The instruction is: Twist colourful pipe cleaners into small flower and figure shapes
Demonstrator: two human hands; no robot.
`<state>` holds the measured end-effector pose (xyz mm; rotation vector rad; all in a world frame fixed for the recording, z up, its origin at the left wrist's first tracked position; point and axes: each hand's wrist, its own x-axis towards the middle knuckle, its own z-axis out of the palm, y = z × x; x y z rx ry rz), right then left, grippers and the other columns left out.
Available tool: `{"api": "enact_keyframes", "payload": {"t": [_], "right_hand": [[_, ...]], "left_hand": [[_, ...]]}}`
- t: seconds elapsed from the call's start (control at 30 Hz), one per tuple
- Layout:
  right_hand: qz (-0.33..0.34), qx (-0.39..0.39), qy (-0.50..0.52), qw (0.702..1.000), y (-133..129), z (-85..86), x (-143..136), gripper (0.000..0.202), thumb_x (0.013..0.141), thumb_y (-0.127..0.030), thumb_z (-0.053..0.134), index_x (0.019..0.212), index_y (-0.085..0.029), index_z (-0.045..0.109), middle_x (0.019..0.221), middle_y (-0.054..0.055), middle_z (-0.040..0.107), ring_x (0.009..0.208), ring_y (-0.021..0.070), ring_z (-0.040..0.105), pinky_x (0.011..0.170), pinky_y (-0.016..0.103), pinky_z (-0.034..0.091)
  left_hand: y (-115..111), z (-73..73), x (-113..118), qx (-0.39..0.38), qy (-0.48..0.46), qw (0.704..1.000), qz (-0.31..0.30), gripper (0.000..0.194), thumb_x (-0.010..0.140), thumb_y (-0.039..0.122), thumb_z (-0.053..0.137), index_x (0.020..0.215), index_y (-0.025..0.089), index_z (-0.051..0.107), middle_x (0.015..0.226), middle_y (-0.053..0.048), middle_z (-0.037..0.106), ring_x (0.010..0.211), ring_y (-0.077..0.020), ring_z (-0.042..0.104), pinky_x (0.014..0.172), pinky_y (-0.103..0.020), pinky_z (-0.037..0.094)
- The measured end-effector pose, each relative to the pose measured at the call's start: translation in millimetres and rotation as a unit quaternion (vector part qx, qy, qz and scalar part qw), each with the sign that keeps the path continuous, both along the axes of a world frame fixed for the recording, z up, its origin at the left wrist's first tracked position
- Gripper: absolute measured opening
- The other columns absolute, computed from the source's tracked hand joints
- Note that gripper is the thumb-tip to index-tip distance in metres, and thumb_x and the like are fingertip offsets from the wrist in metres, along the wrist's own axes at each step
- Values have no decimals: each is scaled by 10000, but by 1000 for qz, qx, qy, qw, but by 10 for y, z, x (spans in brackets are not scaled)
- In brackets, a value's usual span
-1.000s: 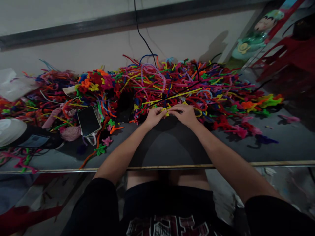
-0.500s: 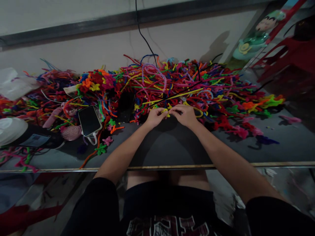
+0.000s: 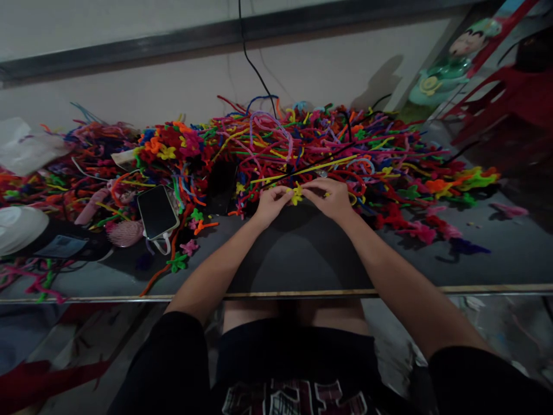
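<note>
Between my hands is a small yellow pipe-cleaner flower, its petals spread. My left hand pinches it from the left with thumb and finger. My right hand is closed at its right side, fingertips at the petals; a yellow pipe cleaner shows as a loop beyond that hand. Just behind my hands lies a big heap of coloured pipe cleaners, with a long straight yellow one across its front.
A phone with a white cable, a pink hairbrush and a black tumbler with a white lid lie to the left. Finished flowers are scattered at right. The table's front edge runs before my lap. A red chair stands far right.
The yellow flower has turned and shows more of its petals. My right hand has shifted slightly right, its fingers reaching over more. My left hand stays nearly in place.
</note>
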<state>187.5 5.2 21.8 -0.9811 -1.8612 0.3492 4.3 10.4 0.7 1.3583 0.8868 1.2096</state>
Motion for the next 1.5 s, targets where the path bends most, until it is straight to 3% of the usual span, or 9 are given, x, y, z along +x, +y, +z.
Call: {"api": "enact_keyframes", "payload": {"t": [0.2, 0.47, 0.83, 1.03, 1.27, 1.5], "right_hand": [[58, 1, 19, 998, 50, -25, 12, 98, 789, -341, 689, 840, -285, 751, 828, 11, 739, 775, 182, 678, 749, 353, 543], [68, -30, 10, 997, 48, -47, 0, 83, 755, -346, 721, 808, -294, 758, 804, -4, 744, 744, 175, 682, 719, 338, 547], [79, -46, -5, 996, 39, -39, -8, 89, 784, -321, 684, 753, -255, 733, 743, 0, 717, 682, 155, 651, 669, 312, 522], [80, -32, -18, 996, 17, -28, -25, 119, 820, -311, 642, 754, -230, 698, 740, 12, 691, 673, 146, 625, 643, 296, 501], [-31, -28, 62, 997, -1, -94, -100, 144, 785, -367, 671, 757, -232, 713, 736, 22, 699, 638, 153, 618, 585, 301, 485], [4, -59, 70, 996, -18, -73, -111, 188, 788, -386, 661, 783, -203, 706, 756, 29, 696, 633, 138, 604, 560, 269, 467]], "left_hand": [[-5, 11, 4, 16, 40, 999, -23, 346, 729, 488, 699, 753, 149, 638, 611, 9, 606, 549, -76, 542, 577, -212, 441], [21, -41, -27, 53, 87, 994, -46, 319, 776, 462, 659, 738, 145, 645, 634, -8, 623, 567, -87, 550, 601, -225, 435], [20, -3, -51, 70, 134, 987, -59, 348, 775, 483, 643, 678, 150, 636, 613, -7, 618, 562, -94, 548, 598, -227, 439], [17, -14, -32, 53, 111, 991, -46, 310, 764, 455, 668, 701, 152, 642, 612, 0, 615, 550, -85, 537, 577, -220, 431], [39, -45, -2, -28, -31, 999, -9, 345, 706, 396, 743, 928, 150, 643, 744, -20, 676, 635, -98, 617, 620, -226, 479], [39, -45, 5, -3, -14, 999, 29, 275, 719, 398, 732, 800, 146, 659, 655, 3, 643, 586, -79, 572, 615, -217, 471]]}}
